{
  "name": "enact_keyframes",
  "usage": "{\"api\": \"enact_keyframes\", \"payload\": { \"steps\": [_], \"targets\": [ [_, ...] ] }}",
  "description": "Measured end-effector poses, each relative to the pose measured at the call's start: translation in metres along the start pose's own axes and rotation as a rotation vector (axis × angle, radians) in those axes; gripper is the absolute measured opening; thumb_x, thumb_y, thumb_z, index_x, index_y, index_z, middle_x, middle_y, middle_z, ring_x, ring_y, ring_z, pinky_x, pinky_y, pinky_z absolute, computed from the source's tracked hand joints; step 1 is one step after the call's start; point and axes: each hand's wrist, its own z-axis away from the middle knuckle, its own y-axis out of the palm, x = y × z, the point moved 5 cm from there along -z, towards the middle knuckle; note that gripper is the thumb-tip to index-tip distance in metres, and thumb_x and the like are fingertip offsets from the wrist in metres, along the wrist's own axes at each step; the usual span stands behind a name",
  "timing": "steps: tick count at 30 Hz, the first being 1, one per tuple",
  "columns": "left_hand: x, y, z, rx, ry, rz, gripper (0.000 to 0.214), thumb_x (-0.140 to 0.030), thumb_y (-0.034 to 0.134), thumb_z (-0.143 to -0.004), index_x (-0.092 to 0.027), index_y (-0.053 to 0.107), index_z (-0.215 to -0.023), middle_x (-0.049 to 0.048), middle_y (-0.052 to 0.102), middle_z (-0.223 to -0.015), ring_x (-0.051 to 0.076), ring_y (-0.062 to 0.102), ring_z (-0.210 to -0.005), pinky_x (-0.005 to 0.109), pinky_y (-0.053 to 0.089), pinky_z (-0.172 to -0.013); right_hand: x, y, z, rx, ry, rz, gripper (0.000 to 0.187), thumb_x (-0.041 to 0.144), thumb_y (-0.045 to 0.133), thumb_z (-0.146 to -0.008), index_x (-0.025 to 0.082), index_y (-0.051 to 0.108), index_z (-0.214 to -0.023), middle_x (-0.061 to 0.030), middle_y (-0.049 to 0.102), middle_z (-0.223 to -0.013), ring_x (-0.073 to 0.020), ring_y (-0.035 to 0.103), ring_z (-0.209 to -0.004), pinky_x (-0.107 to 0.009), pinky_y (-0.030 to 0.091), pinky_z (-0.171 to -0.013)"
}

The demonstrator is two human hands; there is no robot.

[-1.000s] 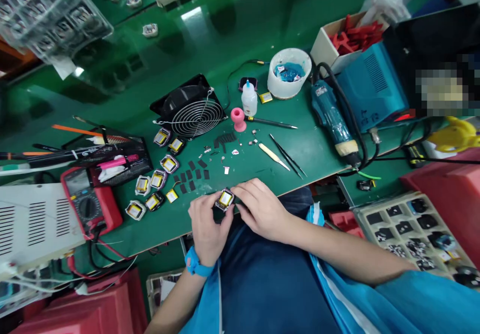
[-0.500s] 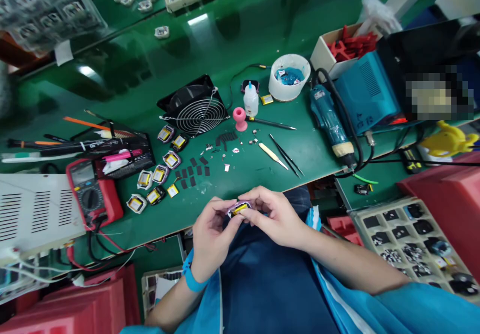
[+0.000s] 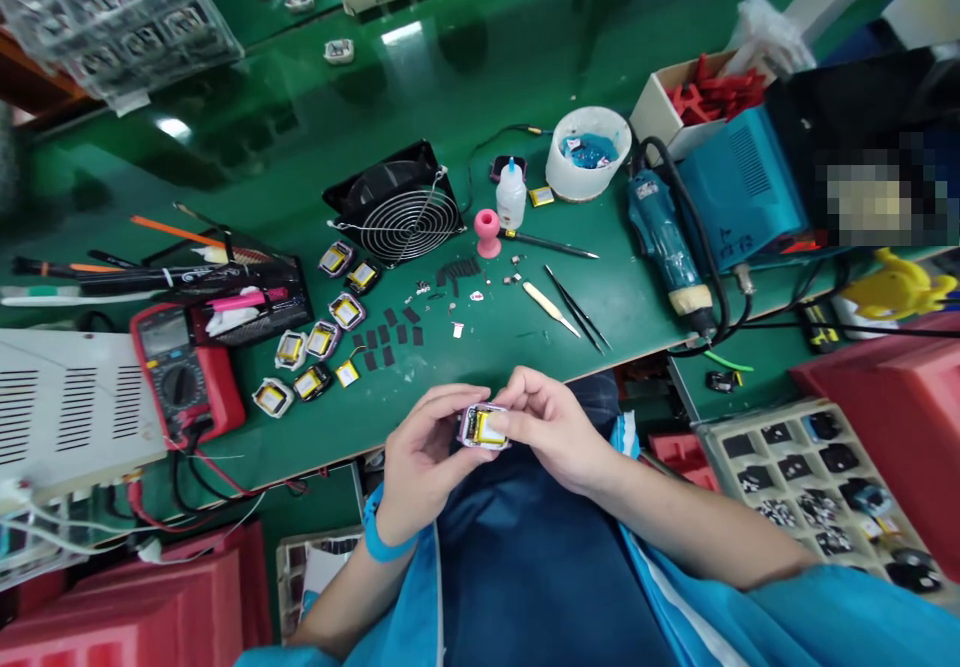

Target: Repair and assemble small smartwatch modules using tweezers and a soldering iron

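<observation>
Between my hands, just off the bench's front edge, is a purple-rimmed watch case (image 3: 481, 427) with a yellow-edged battery inside, its open side facing up. My left hand (image 3: 431, 457) grips the case from the left, fingers along the far side and thumb at the near side. From the right, my right hand (image 3: 555, 432) holds it too, with the thumb pressed on the battery. Several similar watch cases (image 3: 322, 340) with batteries lie on the bench to the left. A loose battery (image 3: 347, 374) and black foam pads (image 3: 388, 356) are beside them.
A fan (image 3: 405, 212), glue bottle (image 3: 511, 195), pink holder (image 3: 487, 234), tweezers (image 3: 577, 307) and white tub (image 3: 585, 182) stand or lie on the bench. Left is a red multimeter (image 3: 184, 377); right, a blue electric tool (image 3: 667, 237) and parts tray (image 3: 810, 417).
The watch case has turned so its open side and battery show more fully. My right thumb has shifted onto the battery, and the camera view has moved slightly.
</observation>
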Motion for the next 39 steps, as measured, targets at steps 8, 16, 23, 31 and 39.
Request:
{"api": "enact_keyframes", "payload": {
  "steps": [8, 16, 23, 31, 39],
  "targets": [
    [0.016, -0.002, -0.001, 0.073, -0.211, 0.403, 0.041, -0.041, 0.096, -0.065, -0.027, 0.082, -0.101, 0.0088, 0.079, -0.101, 0.024, 0.075, -0.089, 0.033, 0.063, -0.075, -0.009, 0.014, 0.006, 0.235, 0.101, -0.134, 0.041, 0.031, 0.089, -0.08, 0.019, 0.05, -0.086, -0.0005, 0.08, -0.081, -0.0141, 0.079, -0.068, -0.022, 0.064, -0.063],
    [0.017, -0.003, -0.001, -0.008, -0.205, 0.399, 0.042, -0.044, 0.095, -0.067, -0.026, 0.081, -0.102, 0.0073, 0.076, -0.098, 0.021, 0.071, -0.09, 0.031, 0.06, -0.079, -0.012, 0.016, 0.002, 0.241, 0.087, -0.101, 0.035, 0.036, 0.082, -0.087, 0.019, 0.052, -0.092, 0.001, 0.077, -0.078, -0.0119, 0.076, -0.063, -0.022, 0.061, -0.061],
    [0.02, -0.009, -0.002, -0.1, -0.126, 0.293, 0.024, -0.043, 0.087, -0.079, -0.024, 0.079, -0.09, 0.0065, 0.069, -0.1, 0.019, 0.067, -0.091, 0.028, 0.056, -0.079, 0.004, 0.014, 0.006, 0.227, -0.194, 0.231, 0.041, 0.029, 0.082, -0.085, 0.023, 0.06, -0.118, 0.0008, 0.069, -0.094, -0.0122, 0.073, -0.08, -0.028, 0.06, -0.077],
    [0.019, -0.008, 0.004, -0.076, -0.134, -0.029, 0.025, -0.044, 0.081, -0.085, -0.019, 0.074, -0.091, 0.0033, 0.07, -0.082, 0.015, 0.064, -0.074, 0.022, 0.052, -0.069, 0.02, -0.002, 0.003, 0.003, -0.266, 0.66, 0.017, 0.032, 0.075, -0.086, 0.017, 0.069, -0.085, 0.008, 0.05, -0.06, -0.0053, 0.043, -0.05, -0.019, 0.035, -0.049],
    [0.03, -0.012, 0.009, -0.136, -0.236, -0.037, 0.03, -0.045, 0.081, -0.083, -0.017, 0.074, -0.086, 0.0034, 0.072, -0.077, 0.016, 0.066, -0.07, 0.023, 0.054, -0.066, 0.013, -0.004, -0.008, 0.035, -0.205, 0.653, 0.033, 0.045, 0.074, -0.084, 0.018, 0.058, -0.072, 0.0062, 0.049, -0.061, -0.0075, 0.039, -0.055, -0.022, 0.033, -0.053]
  ]
}}
